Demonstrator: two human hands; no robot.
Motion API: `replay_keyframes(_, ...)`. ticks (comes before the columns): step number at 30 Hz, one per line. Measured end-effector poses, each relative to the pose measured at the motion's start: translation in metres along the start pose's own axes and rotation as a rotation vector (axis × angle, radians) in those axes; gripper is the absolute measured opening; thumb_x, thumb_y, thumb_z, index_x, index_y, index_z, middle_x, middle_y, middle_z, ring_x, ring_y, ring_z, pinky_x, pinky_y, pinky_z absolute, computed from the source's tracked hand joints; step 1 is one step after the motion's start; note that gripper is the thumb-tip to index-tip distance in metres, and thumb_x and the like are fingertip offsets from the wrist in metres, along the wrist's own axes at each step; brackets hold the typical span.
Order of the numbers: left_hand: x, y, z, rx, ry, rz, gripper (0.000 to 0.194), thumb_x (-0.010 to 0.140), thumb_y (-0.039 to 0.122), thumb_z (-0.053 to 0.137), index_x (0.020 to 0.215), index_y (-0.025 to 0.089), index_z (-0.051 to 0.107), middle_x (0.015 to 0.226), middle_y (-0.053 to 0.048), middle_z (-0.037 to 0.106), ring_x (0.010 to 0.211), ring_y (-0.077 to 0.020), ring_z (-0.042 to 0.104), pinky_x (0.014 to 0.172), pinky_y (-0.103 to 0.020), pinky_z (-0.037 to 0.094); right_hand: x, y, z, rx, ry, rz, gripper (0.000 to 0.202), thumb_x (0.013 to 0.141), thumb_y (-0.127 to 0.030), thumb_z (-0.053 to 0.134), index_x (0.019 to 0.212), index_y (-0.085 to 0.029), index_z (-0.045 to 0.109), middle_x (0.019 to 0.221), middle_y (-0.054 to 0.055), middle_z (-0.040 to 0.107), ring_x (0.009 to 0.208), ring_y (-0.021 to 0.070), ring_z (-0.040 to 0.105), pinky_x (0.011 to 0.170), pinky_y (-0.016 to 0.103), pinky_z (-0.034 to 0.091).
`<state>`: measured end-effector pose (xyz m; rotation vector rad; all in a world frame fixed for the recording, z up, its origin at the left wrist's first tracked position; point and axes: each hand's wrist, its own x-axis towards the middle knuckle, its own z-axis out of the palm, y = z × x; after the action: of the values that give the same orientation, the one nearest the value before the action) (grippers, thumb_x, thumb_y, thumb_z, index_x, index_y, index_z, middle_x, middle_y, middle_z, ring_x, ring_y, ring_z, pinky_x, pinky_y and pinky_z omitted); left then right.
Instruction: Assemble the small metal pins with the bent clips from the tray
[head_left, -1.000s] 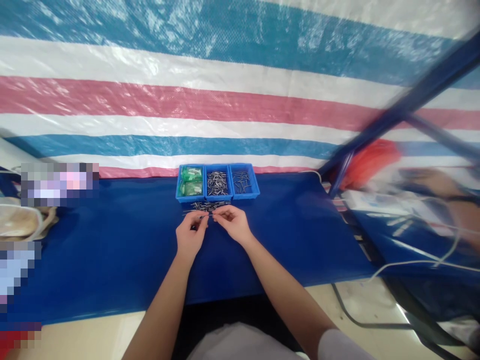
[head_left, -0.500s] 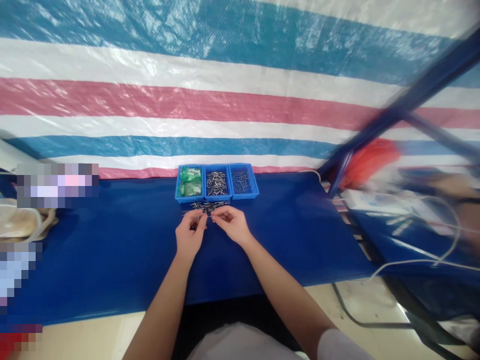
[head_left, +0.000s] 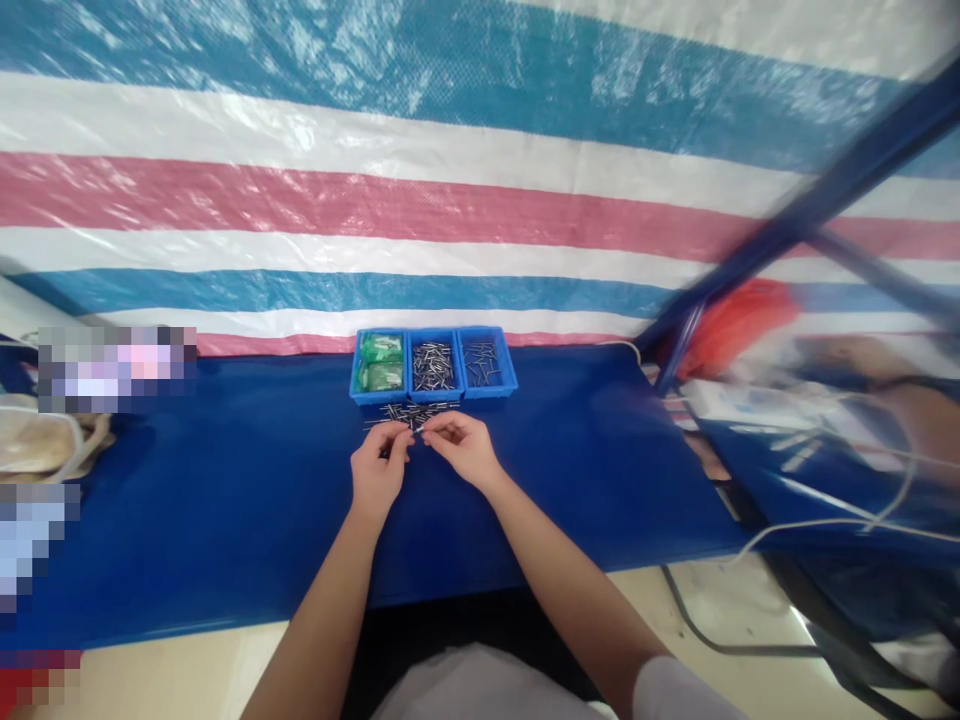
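Note:
My left hand [head_left: 380, 462] and my right hand [head_left: 461, 446] meet fingertip to fingertip over the blue table. Between them is a small, thin metal piece [head_left: 419, 430], pinched from both sides; its exact shape is too small to make out. Just beyond my fingertips lies a loose pile of metal pins [head_left: 420, 411]. Behind the pile stand three joined blue bins: the left bin [head_left: 358, 394] holds green packets, the middle bin [head_left: 433, 397] is filled with metal pins, and the right bin [head_left: 510, 380] holds fewer thin pins.
The blue table [head_left: 600, 470] meets a striped plastic sheet [head_left: 450, 215] at the back. At the left is a round container [head_left: 37, 440]. A blue metal frame [head_left: 757, 245], a white cable [head_left: 787, 525] and a red bag [head_left: 750, 315] are at the right.
My fingertips have shifted very slightly around the thin piece, while both hands stay in nearly the same place. At the far right, a blurred arm has moved.

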<state>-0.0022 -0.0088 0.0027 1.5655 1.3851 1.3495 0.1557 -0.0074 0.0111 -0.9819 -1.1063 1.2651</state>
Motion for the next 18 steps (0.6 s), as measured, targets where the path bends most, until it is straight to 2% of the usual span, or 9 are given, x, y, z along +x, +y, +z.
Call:
replay_keyframes(12,-0.001,0.006,-0.002,-0.006,-0.027,-0.003,0.023,0.089,0.039,0.062,0.099,0.019,0.066,0.079,-0.001,0.07,0.056,-0.0097,0.064,0.06,-0.024,0.056,-0.002,-0.003,-0.001,-0.162,-0.011,-0.01,0.025,0.077,-0.042,0.076,0.089,-0.02,0.074,0.09,0.006,0.075,0.078,0.0204,0.073,0.074,0.033,0.06)
replay_keyframes(18,-0.002,0.013,-0.002,-0.025,-0.033,0.002,0.026,0.085,0.038,0.068,0.103,0.02,0.064,0.098,-0.004,0.073,0.066,-0.0111,0.069,0.067,-0.025,0.058,-0.001,0.0,0.001,-0.135,0.008,0.018,0.026,0.075,-0.041,0.076,0.089,-0.02,0.074,0.086,0.005,0.075,0.074,0.0186,0.071,0.071,0.032,0.06)
